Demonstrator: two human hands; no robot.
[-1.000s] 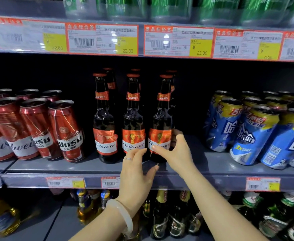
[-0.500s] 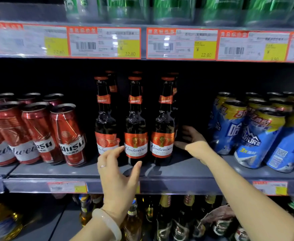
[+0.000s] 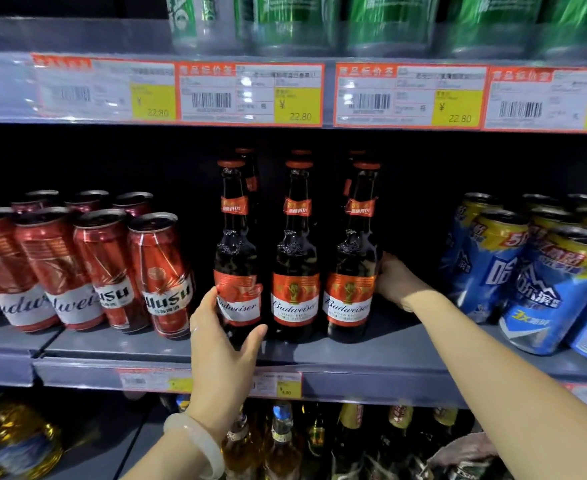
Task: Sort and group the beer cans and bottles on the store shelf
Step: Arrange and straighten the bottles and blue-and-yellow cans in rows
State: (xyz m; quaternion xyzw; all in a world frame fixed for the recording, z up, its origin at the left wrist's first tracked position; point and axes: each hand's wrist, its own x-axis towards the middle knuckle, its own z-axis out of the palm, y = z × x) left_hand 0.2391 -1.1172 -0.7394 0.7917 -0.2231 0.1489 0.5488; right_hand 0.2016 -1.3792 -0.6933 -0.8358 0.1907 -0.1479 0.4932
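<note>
1. The left hand [image 3: 221, 336] grasped the left bottle [image 3: 237, 271] of the front row low on its body. The thumb lay on the right side and the fingers curled around the left side. This low hold probably gave good control for turning or sliding the bottle without tipping it.
2. The right hand [image 3: 394, 282] was at the right side of the right bottle [image 3: 352, 268], touching it. I cannot tell whether its fingers closed around the glass or only pressed against it, because the bottle hid them.
3. The middle bottle [image 3: 295, 265] stood free between the two. All three stood upright near the front of the shelf [image 3: 371, 355], labels forward, with more bottles behind them. With one hand on each outer bottle, the person seemed to be squaring the row as one group.
4. On the left, the red cans [image 3: 160, 275] stood just beside the left bottle, with only a narrow gap, so there was little room on that side.
5. On the right, a wider bare piece of shelf separated the bottles from the blue cans [image 3: 486, 261]; the right arm passed through it.
6. The front edge of the shelf was near the bottle bases, so a pull forward could be risky. The shelf above, with price tags [image 3: 250, 95], left some height over the caps.
</note>
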